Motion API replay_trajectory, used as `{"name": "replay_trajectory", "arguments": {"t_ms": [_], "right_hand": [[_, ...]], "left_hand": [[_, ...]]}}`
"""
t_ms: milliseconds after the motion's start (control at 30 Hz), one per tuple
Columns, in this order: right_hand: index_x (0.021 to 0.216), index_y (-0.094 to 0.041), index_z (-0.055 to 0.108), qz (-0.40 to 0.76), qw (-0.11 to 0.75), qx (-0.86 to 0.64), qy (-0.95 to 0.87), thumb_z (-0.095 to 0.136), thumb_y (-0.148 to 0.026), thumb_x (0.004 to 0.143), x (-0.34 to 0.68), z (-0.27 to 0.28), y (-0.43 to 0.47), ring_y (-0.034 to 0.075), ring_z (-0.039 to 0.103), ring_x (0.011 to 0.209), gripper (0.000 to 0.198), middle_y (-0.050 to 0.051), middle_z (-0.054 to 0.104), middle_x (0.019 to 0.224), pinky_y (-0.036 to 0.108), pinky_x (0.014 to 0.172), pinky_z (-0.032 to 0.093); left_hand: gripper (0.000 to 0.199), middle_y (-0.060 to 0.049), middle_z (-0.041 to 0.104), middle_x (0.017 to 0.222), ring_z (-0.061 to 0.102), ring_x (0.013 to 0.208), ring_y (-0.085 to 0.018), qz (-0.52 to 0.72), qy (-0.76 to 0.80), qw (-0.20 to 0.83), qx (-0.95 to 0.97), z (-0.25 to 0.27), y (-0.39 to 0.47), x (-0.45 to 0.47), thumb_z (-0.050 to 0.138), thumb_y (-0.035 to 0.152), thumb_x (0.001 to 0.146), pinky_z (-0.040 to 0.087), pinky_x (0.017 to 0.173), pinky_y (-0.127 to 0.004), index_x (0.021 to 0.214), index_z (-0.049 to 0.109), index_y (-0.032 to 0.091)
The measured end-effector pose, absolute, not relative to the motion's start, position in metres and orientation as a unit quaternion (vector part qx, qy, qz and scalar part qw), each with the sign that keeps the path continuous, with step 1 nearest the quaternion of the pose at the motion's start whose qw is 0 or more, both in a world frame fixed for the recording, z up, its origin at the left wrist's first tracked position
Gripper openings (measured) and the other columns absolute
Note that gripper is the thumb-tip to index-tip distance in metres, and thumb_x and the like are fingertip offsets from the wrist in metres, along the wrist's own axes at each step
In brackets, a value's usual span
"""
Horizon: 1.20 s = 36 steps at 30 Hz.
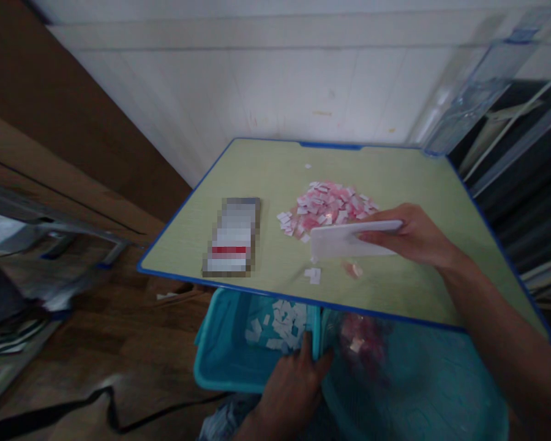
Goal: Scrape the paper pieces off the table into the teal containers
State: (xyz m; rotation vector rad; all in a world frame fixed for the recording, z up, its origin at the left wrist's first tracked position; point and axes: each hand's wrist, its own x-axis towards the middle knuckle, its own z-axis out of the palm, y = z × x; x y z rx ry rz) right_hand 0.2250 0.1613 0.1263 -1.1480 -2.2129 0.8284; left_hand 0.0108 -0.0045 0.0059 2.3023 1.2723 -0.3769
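Green counter [266, 165]; my right hand [416, 236] pinches the white slab [335, 243] by the pink-white pile [333, 202], long axis left-right, free end left. Left hand [296, 376] at teal bin [202, 361], grip unclear; white slips [289, 320] inside.

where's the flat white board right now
In the head view, the flat white board is right of centre over the table, in the right grip, at the near side of the pink-and-white pile.

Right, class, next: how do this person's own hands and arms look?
The right hand and forearm are bare, with no glove, sleeve or bracelet in view. The left hand is gloveless too. Faded blue fabric shows near the left wrist.
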Motion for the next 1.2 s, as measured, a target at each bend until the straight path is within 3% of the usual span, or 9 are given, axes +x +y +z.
{"name": "replay_trajectory", "arguments": {"t_ms": [200,467,700,1000,1200], "right_hand": [[0.08,-0.017,0.07,0.33,0.259,-0.358,-0.834,0.057,-0.033,0.075,0.205,0.121,0.152,0.01,0.055,0.054,0.021,0.001,0.066,0.065,0.019,0.048,0.039],[0.071,-0.015,0.067,0.422,0.281,-0.462,-0.727,0.063,-0.039,0.068,0.23,0.126,0.158,0.008,0.047,0.043,0.025,0.0,0.058,0.054,0.018,0.036,0.032],[0.069,-0.013,0.066,0.385,0.225,-0.402,-0.8,0.059,-0.036,0.071,0.205,0.118,0.157,0.009,0.048,0.048,0.024,0.001,0.058,0.057,0.018,0.04,0.035],[0.07,-0.015,0.065,0.327,0.335,-0.463,-0.753,0.057,-0.037,0.073,0.2,0.109,0.155,0.009,0.05,0.047,0.024,0.001,0.06,0.058,0.019,0.04,0.035],[0.065,-0.015,0.064,0.256,0.302,-0.447,-0.802,0.056,-0.031,0.074,0.195,0.113,0.15,0.01,0.051,0.052,0.021,0.001,0.061,0.058,0.02,0.045,0.035]], "left_hand": [[0.056,-0.021,0.032,0.13,0.061,0.081,-0.026,-0.147,0.464,0.243,0.839,0.006,-0.004,0.011,0.044,0.017,0.079,0.048,0.068,-0.042,0.132,0.029,0.031],[0.052,-0.019,0.032,0.13,0.06,0.081,-0.026,-0.151,0.476,0.243,0.832,0.009,-0.005,0.013,0.043,0.021,0.082,0.047,0.068,-0.041,0.131,0.03,0.033],[0.053,-0.02,0.033,0.13,0.06,0.08,-0.027,-0.139,0.474,0.245,0.834,0.01,-0.005,0.012,0.044,0.018,0.08,0.048,0.067,-0.041,0.13,0.032,0.032],[0.053,-0.019,0.032,0.13,0.06,0.081,-0.026,-0.153,0.475,0.247,0.831,0.01,-0.004,0.013,0.044,0.02,0.081,0.047,0.069,-0.041,0.131,0.03,0.033],[0.052,-0.018,0.033,0.129,0.061,0.078,-0.024,-0.144,0.475,0.238,0.835,0.008,-0.005,0.013,0.043,0.02,0.081,0.048,0.067,-0.04,0.13,0.03,0.033]]}}
